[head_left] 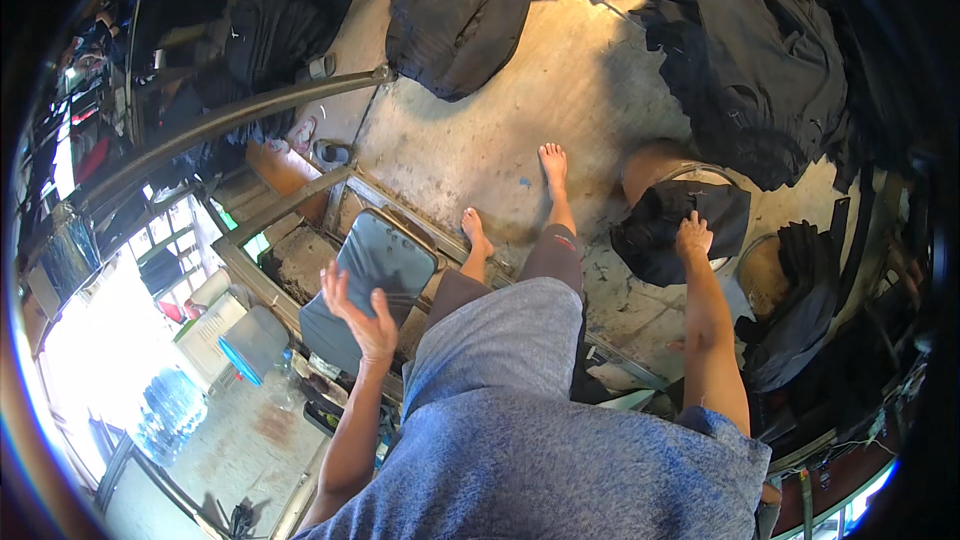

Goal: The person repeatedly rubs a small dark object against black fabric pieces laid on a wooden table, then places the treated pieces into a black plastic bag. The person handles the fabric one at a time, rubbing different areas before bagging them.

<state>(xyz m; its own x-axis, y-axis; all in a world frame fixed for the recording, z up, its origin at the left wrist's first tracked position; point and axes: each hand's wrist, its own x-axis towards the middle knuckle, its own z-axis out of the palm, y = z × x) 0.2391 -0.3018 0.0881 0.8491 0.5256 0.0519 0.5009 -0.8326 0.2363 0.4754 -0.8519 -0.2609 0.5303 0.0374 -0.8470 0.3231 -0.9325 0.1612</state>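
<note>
My left hand (pixel 362 318) hovers over a dark padded seat (pixel 392 258), fingers spread and holding nothing. On the right, my right hand (pixel 692 237) reaches down to a black cloth piece (pixel 655 230) draped over a round container. Its fingers are bent against the cloth and look closed on a bit of it, though the fingertips are partly hidden. Part of the container's rim (pixel 708 172) shows behind the cloth.
Large heaps of black cloth (pixel 765 80) lie at the far right, and another black cloth pile (pixel 460 15) at the far middle. A metal bar (pixel 240 112) crosses the left. A clear tub with a blue rim (pixel 252 342) and water bottles (pixel 172 405) stand lower left. A second round container (pixel 765 275) sits right.
</note>
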